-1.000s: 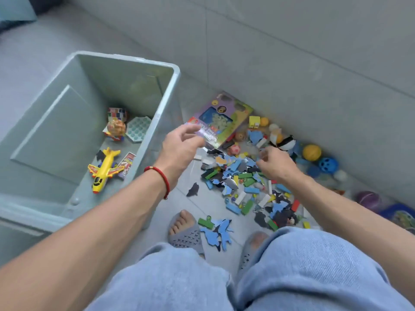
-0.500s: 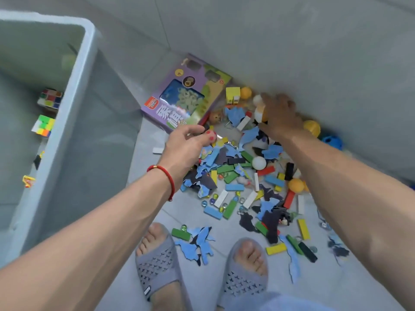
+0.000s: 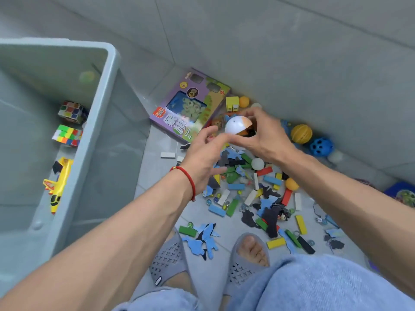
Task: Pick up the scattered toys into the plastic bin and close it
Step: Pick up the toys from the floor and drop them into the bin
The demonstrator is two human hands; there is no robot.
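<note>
**White-and-orange ball in my right hand, bin waiting at left**

The white-and-orange ball toy sits just above the middle of the frame, lifted clear of the pile. My right hand curls round it from the right, fingers over the top and thumb underneath. It looks like a smooth, hard plastic shell, so I judge it light and stiff but slippery; a wide wrap round its middle suits it better than a fingertip pinch. Something dark shows at its lower right edge, and I cannot tell whether that is a loose part, so I would not squeeze hard.

My left hand hangs just beside the ball at its lower left, fingers spread and loose, gripping nothing; it may be brushing the ball, I cannot say.

Below both hands lies the scatter of blocks and puzzle pieces, small and flat, likely better scooped than picked singly. The purple game box lies above them, broad and rigid, best taken by an edge. The plastic bin fills the left of the frame, open, with cubes and a yellow plane inside.
</note>
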